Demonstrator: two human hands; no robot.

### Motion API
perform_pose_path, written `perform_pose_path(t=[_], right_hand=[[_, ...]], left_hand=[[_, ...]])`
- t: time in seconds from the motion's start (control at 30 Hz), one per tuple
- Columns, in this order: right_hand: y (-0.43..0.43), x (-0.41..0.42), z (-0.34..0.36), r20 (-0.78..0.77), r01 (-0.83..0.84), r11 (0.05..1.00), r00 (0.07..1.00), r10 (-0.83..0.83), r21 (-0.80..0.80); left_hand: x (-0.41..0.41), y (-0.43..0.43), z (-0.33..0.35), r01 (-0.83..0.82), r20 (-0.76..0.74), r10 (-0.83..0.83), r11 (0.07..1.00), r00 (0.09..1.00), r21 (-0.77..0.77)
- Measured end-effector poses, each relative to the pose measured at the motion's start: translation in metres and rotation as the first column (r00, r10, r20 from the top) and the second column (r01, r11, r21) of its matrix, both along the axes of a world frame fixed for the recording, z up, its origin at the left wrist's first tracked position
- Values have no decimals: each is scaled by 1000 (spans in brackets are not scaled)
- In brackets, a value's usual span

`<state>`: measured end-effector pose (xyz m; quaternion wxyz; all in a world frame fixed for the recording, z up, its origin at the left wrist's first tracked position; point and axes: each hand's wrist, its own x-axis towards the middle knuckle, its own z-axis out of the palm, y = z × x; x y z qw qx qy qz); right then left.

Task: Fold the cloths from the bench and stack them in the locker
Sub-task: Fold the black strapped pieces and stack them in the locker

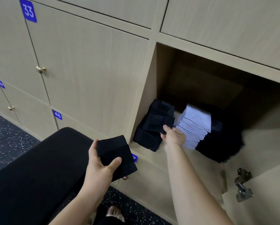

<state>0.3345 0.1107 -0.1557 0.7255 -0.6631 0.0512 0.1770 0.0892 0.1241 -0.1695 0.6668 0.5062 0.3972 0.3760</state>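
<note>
Bench (30, 168), lower left: black top, no cloth distinguishable on it.

Left hand (100, 166): thumb above and fingers below, gripping a folded cloth (118, 156) held in front of the locker (152, 78), outside it.

Black stack (149, 140): stands at the left of the open compartment and appears to lean on the side wall.

Right hand (173, 137): reaches inside, thumb and fingertips pinching the near edge of the top cloth (158, 124), which lies on the black stack.

Pale stack (196, 125): just beside the right wrist, its layers stepped.

Dark pile (222, 140) and door (265, 159) with hinge (243, 184): far right.

Risks: tugging the pinched edge could unfold that cloth or drag the uneven black stack forward. The wrist could brush the pale stack and shear its layers. The one-handed grip on the left could let the folded cloth open.

Obscured: black on black hides folds and the count of layers. The dark pile is blurred. The compartment's rear is in shadow, and the number plate below it is mostly covered by the folded cloth.
</note>
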Motion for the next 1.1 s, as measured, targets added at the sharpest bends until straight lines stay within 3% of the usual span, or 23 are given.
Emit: perform_pose_path(t=[0.17, 0.37, 0.53, 0.63, 0.73, 0.83, 0.93, 1.0, 1.1], right_hand=[[15, -2, -8, -41, 41, 998, 998, -39, 45], [24, -4, -17, -6, 24, 999, 1000, -24, -36], [24, 1, -25, 163, -22, 957, 984, 72, -290], [18, 4, -24, 299, -14, 802, 924, 238, -597], [10, 6, -23, 309, 4, 709, 902, 302, -705], [-4, 1, -17, 303, 21, 696, 909, 286, -718], [-24, -23, -4, 346, -26, 778, 886, 309, -628], [-37, -48, 9, 335, -167, 844, 865, 373, -510], [-60, -90, 30, 253, -397, 817, 813, 525, -418]], left_hand=[[2, 12, -10, 16, -4, -16, 1000, 1000, -10], [4, 15, -16, 51, 11, -50, 998, 999, -49], [3, 18, -17, 68, 27, -66, 994, 997, -81], [2, 18, -15, 76, 48, -72, 993, 996, -93], [0, 17, -10, 74, 70, -67, 991, 995, -110], [-3, 13, -2, 79, 86, -70, 991, 994, -106], [-8, 7, 8, 87, 111, -75, 990, 991, -110], [-12, 2, 15, 90, 116, -78, 991, 990, -98], [-19, -10, 23, 82, 125, -69, 992, 990, -96]])
